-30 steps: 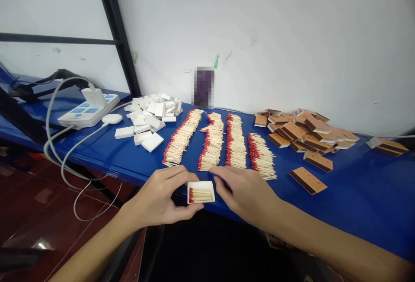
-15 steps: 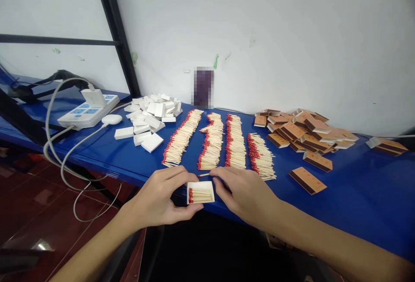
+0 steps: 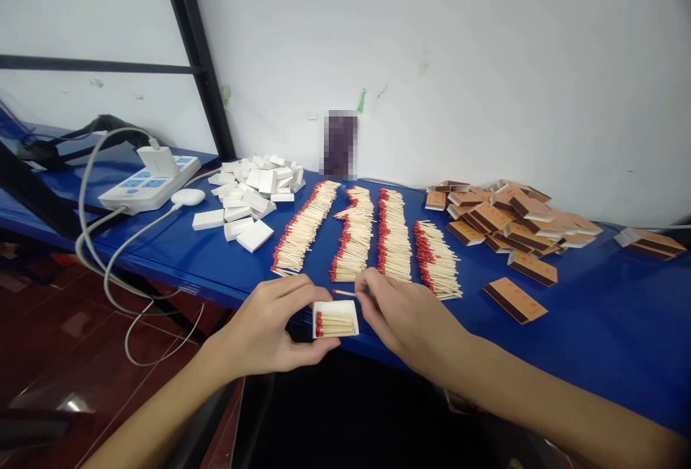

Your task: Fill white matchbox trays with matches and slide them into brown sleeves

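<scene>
- A small white tray is held at the near edge of the table by the left hand, its fingers closed around the tray's left end, with the thumb along the near side.
- Inside the tray, a layer of matches is laid lengthwise, with red heads to the left; a bare strip is left along the far side.
- A single match is pinched by its plain end between the fingers of the right hand, its red head pointed left, just beyond the tray's far rim; whether the table is touched by it cannot be told.
- Four rows of loose matches are spread beyond both hands.
- White trays are heaped to the left of the rows, near a power strip.
- Orange matchbox sleeves are piled to the right, with one sleeve set apart nearest the right forearm.
</scene>
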`<state>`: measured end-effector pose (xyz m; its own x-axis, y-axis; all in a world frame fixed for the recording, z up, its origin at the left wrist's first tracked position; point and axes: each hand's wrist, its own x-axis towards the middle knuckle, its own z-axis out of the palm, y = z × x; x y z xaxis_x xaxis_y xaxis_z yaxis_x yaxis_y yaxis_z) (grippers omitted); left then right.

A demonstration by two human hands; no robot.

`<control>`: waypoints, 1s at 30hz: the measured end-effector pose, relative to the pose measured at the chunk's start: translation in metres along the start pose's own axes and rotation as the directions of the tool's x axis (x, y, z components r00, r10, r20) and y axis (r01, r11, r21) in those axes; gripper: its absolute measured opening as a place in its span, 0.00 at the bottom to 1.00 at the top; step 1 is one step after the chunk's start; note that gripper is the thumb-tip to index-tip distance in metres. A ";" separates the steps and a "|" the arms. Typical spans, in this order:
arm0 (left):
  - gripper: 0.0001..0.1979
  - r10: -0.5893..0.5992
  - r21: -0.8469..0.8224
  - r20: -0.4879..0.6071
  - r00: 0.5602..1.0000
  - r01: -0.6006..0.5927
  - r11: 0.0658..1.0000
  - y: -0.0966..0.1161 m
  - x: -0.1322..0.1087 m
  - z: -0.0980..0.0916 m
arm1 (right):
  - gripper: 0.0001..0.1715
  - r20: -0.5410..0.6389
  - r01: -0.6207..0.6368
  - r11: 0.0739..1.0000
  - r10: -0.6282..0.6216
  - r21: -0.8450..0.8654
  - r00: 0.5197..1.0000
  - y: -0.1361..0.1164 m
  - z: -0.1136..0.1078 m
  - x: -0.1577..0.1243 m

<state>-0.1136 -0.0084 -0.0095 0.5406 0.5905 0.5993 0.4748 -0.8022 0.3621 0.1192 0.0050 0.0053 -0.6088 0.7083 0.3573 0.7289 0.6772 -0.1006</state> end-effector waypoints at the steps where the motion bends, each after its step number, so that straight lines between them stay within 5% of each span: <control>1: 0.14 -0.003 0.001 0.000 1.000 0.003 1.000 0.000 0.000 0.000 | 0.08 -0.044 0.007 0.999 -0.005 0.033 0.999 -0.001 -0.001 -0.001; 7: 0.12 -0.019 -0.010 0.011 1.000 0.019 1.000 0.002 0.001 -0.001 | 0.09 -0.164 0.114 0.987 -0.095 0.112 0.982 -0.005 -0.002 -0.005; 12: 0.13 -0.017 -0.004 0.016 1.000 0.017 1.000 0.002 0.000 -0.002 | 0.18 0.006 0.104 0.989 -0.104 -0.107 0.995 0.005 0.000 -0.007; 21: 0.14 0.001 -0.009 0.019 1.000 0.000 1.000 0.001 0.000 -0.002 | 0.07 0.215 0.127 0.988 -0.105 -0.092 0.971 0.006 -0.004 -0.003; 26: 0.14 -0.006 -0.002 0.022 1.000 0.006 1.000 0.001 0.001 -0.002 | 0.06 0.176 0.016 0.998 -0.005 -0.063 0.984 0.005 -0.001 -0.003; 30: 0.13 -0.017 0.010 0.002 1.000 0.017 1.000 0.002 0.002 -0.002 | 0.08 0.032 -0.029 0.989 0.025 0.144 0.999 -0.001 -0.005 -0.003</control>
<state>-0.1127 -0.0092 -0.0062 0.5337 0.6042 0.5918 0.4908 -0.7911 0.3650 0.1221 0.0013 0.0091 -0.6002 0.7308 0.3250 0.6935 0.6780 -0.2438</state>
